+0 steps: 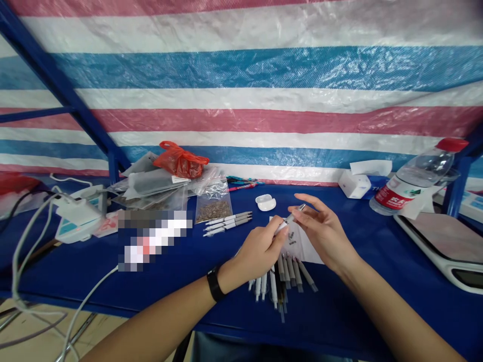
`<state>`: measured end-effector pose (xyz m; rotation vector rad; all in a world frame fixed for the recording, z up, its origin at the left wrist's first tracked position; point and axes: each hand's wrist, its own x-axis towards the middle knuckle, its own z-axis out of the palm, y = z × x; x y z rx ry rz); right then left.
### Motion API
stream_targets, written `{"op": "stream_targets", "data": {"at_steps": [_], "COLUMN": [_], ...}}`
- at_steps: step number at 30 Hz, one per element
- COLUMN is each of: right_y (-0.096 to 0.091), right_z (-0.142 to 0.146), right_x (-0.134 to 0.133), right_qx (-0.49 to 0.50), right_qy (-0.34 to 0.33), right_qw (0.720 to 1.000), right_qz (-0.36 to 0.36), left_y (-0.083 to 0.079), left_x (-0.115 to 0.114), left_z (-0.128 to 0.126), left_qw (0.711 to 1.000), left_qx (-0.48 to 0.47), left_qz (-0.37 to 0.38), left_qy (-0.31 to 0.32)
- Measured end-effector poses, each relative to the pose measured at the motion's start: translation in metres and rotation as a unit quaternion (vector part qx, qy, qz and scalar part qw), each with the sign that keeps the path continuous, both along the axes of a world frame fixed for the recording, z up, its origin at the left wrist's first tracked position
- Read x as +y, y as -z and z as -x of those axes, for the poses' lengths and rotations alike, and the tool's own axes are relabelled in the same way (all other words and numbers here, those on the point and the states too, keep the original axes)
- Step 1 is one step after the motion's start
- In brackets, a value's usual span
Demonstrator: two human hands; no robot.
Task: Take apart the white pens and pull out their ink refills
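Observation:
My left hand [260, 249] is closed round the white barrel of a pen [290, 218] above the blue table [377, 281]. My right hand [320, 229] pinches the pen's grey tip with thumb and forefinger, the other fingers spread. Under both hands lies a heap of several grey and white pen parts [283, 279] on a white sheet [302, 244]. Three assembled white pens [228, 221] lie side by side to the left. A clear bag of small springs [213, 203] lies behind them.
A white earbud case [265, 202] sits behind the hands. A water bottle [413, 183] lies at the right beside a tissue box [354, 183] and a white scale [441, 246]. At the left are a red bag [180, 160], plastic bags, a white device [77, 218] with cables. Striped tarpaulin hangs behind.

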<state>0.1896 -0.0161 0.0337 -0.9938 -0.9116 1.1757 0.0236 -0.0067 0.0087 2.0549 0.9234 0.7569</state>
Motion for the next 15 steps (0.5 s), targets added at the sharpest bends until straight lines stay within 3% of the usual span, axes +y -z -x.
{"op": "stream_targets", "data": {"at_steps": [3,8,15], "right_y": [-0.0014,0.0023,0.0019], "right_z": [0.0002,0.0017,0.0025], "right_x": [-0.0005,0.0001,-0.0002], "right_qx": [0.024,-0.01,0.004], "right_qy": [-0.03,0.017,-0.004], "right_qw": [0.999,0.999,1.0], "right_qz": [0.008,0.026,0.01], "left_y": [0.0008,-0.002,-0.0044], "left_x": [0.0011,0.0007,-0.0005], "left_z": [-0.0003,-0.0017,-0.0007], "left_qw": [1.0,1.0,0.999], "left_qx": [-0.006,0.0,-0.005], "left_qz": [-0.009,-0.001,0.029], "left_qy": [-0.01,-0.03,-0.021]}}
